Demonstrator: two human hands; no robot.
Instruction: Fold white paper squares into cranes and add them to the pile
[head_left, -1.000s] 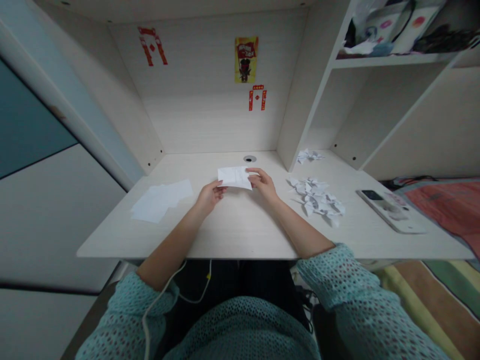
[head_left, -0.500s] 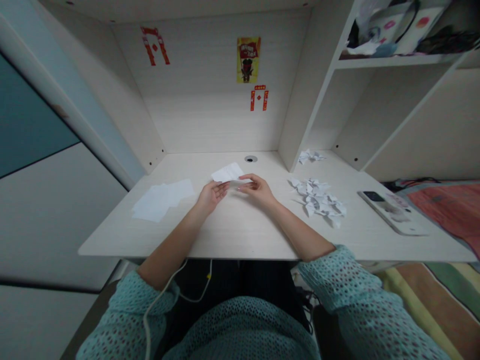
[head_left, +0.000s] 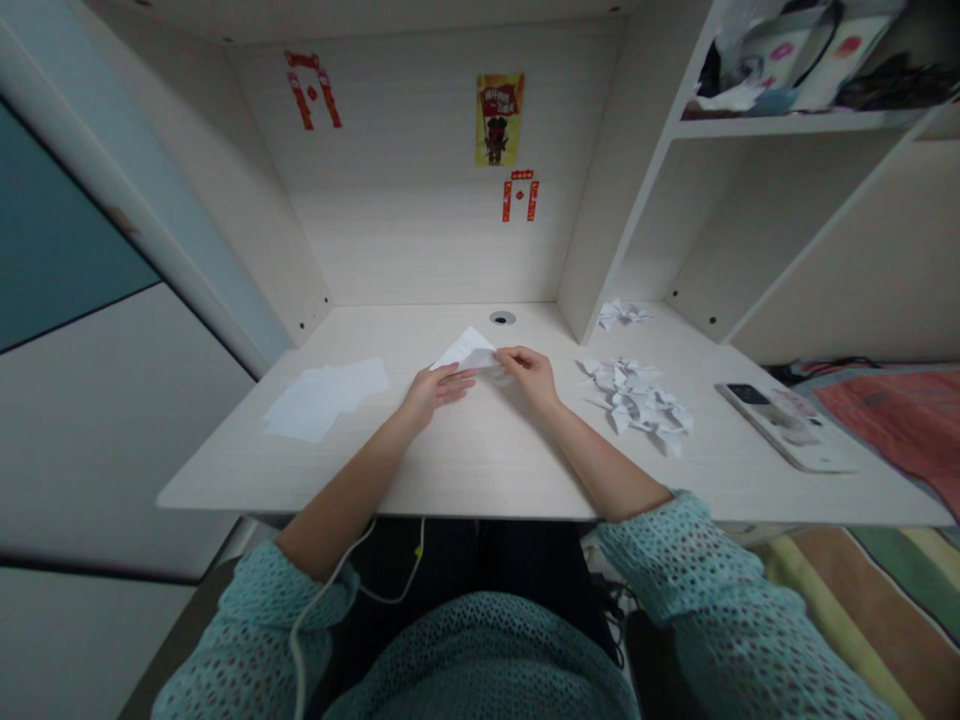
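Note:
A small sheet of white paper [head_left: 466, 346], partly folded, is held between my two hands above the middle of the desk. My left hand [head_left: 435, 390] grips its left and near edge, fingers pointing right along the paper's lower side. With thumb and fingertips pinched, my right hand [head_left: 529, 372] holds the right corner. To the left lies a stack of loose white paper sheets [head_left: 326, 398], spread unevenly. On the right is a pile of small folded paper pieces [head_left: 636, 395], with a few more folded pieces [head_left: 624, 314] behind it by the upright panel.
A phone-like white device [head_left: 784, 428] lies at the desk's right. An upright panel [head_left: 637, 200] and shelf [head_left: 787, 123] rise on the right. A cable hole [head_left: 502, 318] sits at the back. A white cable [head_left: 330, 580] crosses my left sleeve below the front edge.
The paper has turned, its corner now pointing away from me. My right hand has shifted slightly right and closed into a pinch at the corner; my left fingers have slid a little right.

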